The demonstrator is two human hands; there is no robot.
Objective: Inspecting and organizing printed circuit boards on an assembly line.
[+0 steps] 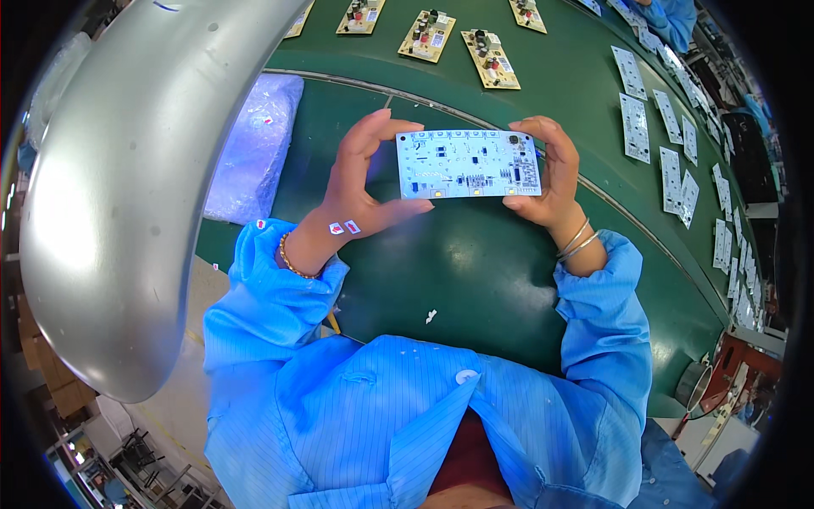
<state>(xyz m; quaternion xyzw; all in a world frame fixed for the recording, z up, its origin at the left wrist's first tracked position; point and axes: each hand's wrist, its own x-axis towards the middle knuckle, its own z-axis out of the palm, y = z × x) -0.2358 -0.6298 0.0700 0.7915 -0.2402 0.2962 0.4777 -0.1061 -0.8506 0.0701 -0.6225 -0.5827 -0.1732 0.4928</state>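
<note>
A white printed circuit board (pixel 458 161) with small dark parts is held up level over the green table. My left hand (pixel 360 174) grips its left end, fingertips at the top edge and thumb at the bottom edge. On the right end, my right hand (pixel 553 174) pinches the board the same way, between fingers and thumb. Two small red-and-white stickers (pixel 343 227) are stuck near my left wrist. The board's back side is hidden.
A large silver lamp-like housing (pixel 127 187) fills the left side. Beside it lies a bubble-wrap bundle (pixel 254 148). Yellowish circuit boards (pixel 490 59) sit at the far side; several white boards (pixel 634 127) line the belt on the right. A scrap (pixel 431 316) lies nearby. Another person's blue sleeve (pixel 670 21) shows top right.
</note>
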